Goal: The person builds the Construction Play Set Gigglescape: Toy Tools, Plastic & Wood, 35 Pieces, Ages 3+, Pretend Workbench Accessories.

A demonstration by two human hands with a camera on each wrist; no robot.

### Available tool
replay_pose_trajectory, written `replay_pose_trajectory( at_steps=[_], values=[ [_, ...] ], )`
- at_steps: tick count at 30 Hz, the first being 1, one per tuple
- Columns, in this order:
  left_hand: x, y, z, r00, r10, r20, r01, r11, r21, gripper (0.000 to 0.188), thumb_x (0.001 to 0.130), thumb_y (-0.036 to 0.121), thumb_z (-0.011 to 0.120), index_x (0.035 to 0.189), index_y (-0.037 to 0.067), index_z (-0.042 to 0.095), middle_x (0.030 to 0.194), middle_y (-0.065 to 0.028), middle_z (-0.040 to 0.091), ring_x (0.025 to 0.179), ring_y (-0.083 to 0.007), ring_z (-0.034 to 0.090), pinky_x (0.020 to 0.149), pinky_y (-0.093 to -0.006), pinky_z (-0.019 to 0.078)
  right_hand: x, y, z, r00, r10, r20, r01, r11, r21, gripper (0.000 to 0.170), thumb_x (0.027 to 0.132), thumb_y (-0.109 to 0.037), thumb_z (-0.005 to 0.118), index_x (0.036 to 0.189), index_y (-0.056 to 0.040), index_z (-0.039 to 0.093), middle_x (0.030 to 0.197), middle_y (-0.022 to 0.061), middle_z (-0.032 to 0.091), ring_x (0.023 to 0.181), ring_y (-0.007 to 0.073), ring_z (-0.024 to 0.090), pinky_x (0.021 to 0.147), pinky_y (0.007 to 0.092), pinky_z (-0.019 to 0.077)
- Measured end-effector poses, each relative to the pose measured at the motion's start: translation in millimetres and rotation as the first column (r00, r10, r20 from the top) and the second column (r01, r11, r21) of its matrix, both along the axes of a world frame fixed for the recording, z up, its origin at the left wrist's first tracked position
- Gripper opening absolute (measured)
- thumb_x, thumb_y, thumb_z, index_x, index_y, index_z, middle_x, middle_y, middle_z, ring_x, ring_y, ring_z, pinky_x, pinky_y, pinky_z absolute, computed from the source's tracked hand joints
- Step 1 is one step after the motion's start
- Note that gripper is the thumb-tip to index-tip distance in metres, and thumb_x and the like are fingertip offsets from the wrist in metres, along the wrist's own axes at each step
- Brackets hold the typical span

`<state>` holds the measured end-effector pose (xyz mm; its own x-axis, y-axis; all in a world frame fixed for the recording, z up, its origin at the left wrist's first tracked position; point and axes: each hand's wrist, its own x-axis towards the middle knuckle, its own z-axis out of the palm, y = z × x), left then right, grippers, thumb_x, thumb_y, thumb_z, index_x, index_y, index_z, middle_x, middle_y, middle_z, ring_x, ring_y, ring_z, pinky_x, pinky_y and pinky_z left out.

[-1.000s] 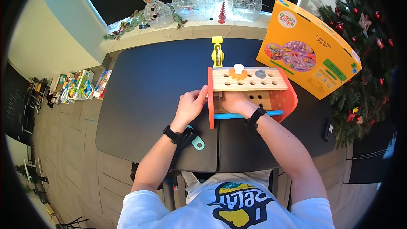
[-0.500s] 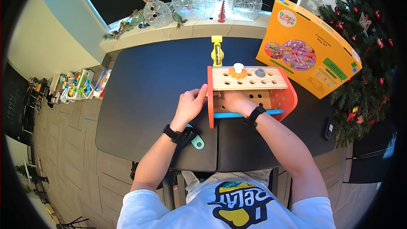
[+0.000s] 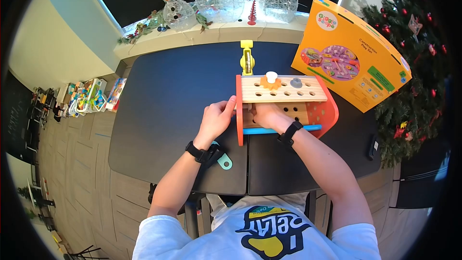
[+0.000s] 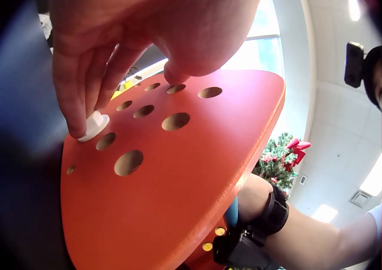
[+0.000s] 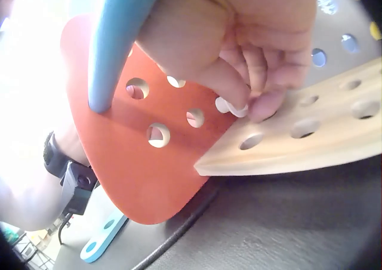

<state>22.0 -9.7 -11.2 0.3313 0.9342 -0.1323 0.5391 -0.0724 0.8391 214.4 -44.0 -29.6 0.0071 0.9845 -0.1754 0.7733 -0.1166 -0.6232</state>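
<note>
A toy workbench has a red side panel [image 3: 239, 115] with holes, wooden shelves and a blue bar [image 3: 284, 129]. My left hand [image 3: 219, 118] is at the panel's outer face. In the left wrist view, its curled fingertips grip a flanged white piece [image 4: 96, 127] against the red panel [image 4: 179, 150], and its thumb touches the panel. Inside the workbench is my right hand [image 3: 267, 115]. Seen from the right wrist, this hand [image 5: 245, 40] pinches a small white piece [image 5: 229, 107] by the panel's inner face, near the wooden shelf [image 5: 280, 142]. The fingers partly hide both pieces.
An orange gear [image 3: 270, 84] with a white peg and a grey piece [image 3: 296, 83] sit on the top shelf. A yellow tool [image 3: 247, 60] stands behind. A yellow box [image 3: 353, 53] is at the right; a teal strip [image 3: 224, 162] lies near the left wrist.
</note>
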Motion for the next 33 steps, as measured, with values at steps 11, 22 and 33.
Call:
replay_pose_trajectory(
  at_steps=[11, 22, 33],
  values=[
    [1, 0, 1, 1.0, 0.002, -0.021, -0.002, 1.0, 0.007, 0.067, 0.104, 0.058, 0.049, 0.105, -0.003, 0.077, 0.085, -0.0158, 0.077, 0.081, -0.0279, 0.074, 0.077, -0.0377, 0.0551, 2, 3, -15, 1.0, -0.009, -0.007, 0.01, 0.997, 0.082, 0.017, 0.09, 0.002, 0.06, 0.107, 0.001, 0.064, 0.099, 0.016, 0.068, 0.093, 0.0306, 0.064, 0.085, 0.0399, 0.0514],
    [0, 0, -2, 1.0, 0.002, -0.019, -0.002, 1.0, 0.028, 0.067, 0.104, 0.058, 0.049, 0.104, -0.003, 0.076, 0.085, -0.0175, 0.076, 0.081, -0.0303, 0.074, 0.076, -0.0384, 0.0553, 0, 3, -16, 0.991, 0.03, 0.129, -0.051, 0.986, 0.159, 0.016, 0.093, -0.004, 0.058, 0.107, 0.0008, 0.065, 0.109, 0.0232, 0.069, 0.106, 0.0415, 0.065, 0.091, 0.0464, 0.0526],
    [0, 0, -4, 1.0, -0.005, -0.001, 0.005, 0.999, 0.034, 0.064, 0.105, 0.055, 0.05, 0.104, -0.003, 0.076, 0.085, -0.0165, 0.076, 0.082, -0.0288, 0.075, 0.077, -0.0378, 0.0556, 2, -1, -7, 0.996, 0.009, 0.09, -0.013, 0.999, 0.039, 0.019, 0.095, -0.008, 0.062, 0.112, -0.0013, 0.064, 0.108, 0.0203, 0.07, 0.104, 0.0391, 0.067, 0.089, 0.0449, 0.053]
  ],
)
